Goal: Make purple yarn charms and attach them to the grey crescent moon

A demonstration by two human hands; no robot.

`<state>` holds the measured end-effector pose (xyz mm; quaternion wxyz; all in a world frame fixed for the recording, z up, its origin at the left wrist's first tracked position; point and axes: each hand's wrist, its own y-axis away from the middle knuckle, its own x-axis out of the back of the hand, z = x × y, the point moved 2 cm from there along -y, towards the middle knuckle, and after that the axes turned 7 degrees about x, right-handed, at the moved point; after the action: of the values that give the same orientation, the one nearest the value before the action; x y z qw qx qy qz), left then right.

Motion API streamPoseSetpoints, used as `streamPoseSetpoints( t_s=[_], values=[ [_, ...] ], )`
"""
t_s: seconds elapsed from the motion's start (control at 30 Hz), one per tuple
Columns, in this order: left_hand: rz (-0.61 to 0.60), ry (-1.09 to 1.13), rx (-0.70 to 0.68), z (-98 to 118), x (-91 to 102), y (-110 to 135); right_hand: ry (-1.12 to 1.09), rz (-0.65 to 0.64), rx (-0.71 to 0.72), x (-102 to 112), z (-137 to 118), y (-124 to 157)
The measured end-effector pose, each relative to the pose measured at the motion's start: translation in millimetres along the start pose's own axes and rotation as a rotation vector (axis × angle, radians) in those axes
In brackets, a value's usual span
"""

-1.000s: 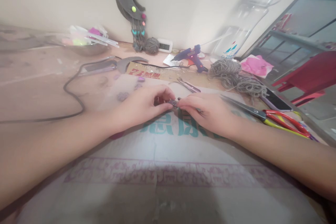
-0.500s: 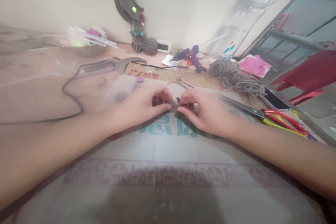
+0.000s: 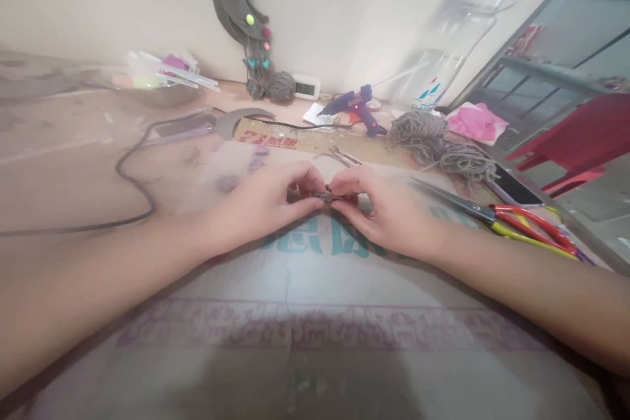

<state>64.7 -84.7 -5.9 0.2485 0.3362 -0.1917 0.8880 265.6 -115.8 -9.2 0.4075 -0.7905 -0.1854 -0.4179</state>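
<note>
- Clearly, from my remote seat, I see the left hand (image 3: 275, 195) reaching in over the counter (image 3: 63, 177), its grip pinched together, thumb and finger clamped on a small grey yarn piece (image 3: 326, 197).
- Opposite it, my view has the right hand (image 3: 386, 210) with its grip closed on the other end of that piece; the fingers hide much of it, so I can't make out its full shape.
- The yarn piece sits between the two sets of fingertips, above a printed sheet (image 3: 211, 275), around midway between the counter's left and right edges.
- Just beyond the hands I find a slim metal tool (image 3: 344, 156), partly covered by the right hand, and a few purple bits (image 3: 261, 151) behind the left.
- Toward the counter's right edge lie scissors (image 3: 480, 210) with red and yellow handles, a phone (image 3: 514, 186) and a loose grey skein (image 3: 418, 131).
- Along the far edge I get a blue glue gun (image 3: 361, 105) and a grey yarn ball (image 3: 282, 87); a bowl (image 3: 157, 95) stands by the far left corner and a clear jug (image 3: 453, 52) near the far right.
</note>
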Motion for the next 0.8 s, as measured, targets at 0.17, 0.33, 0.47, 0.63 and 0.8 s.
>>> streamPoseSetpoints(
  t_s=[0.17,0.33,0.47,0.63,0.8],
  values=[
    [0.006,0.038,0.041,0.8,-1.0,-1.2,-0.007,0.015,-0.001,-1.2,2.1,0.7],
    [-0.033,0.021,0.06,2.3,-1.7,-1.5,0.029,0.019,0.009,-0.9,1.9,-0.2],
    [-0.042,0.029,0.079,4.3,-2.2,-0.1,0.081,0.032,0.048,1.5,-1.9,-3.3],
    [-0.017,-0.001,0.046,4.0,-2.9,0.3,0.124,0.008,0.059,3.3,-4.7,-6.0],
    [-0.014,0.015,0.036,2.9,-2.7,-0.5,0.133,-0.017,0.027,3.4,-5.0,-6.1]
  ],
)
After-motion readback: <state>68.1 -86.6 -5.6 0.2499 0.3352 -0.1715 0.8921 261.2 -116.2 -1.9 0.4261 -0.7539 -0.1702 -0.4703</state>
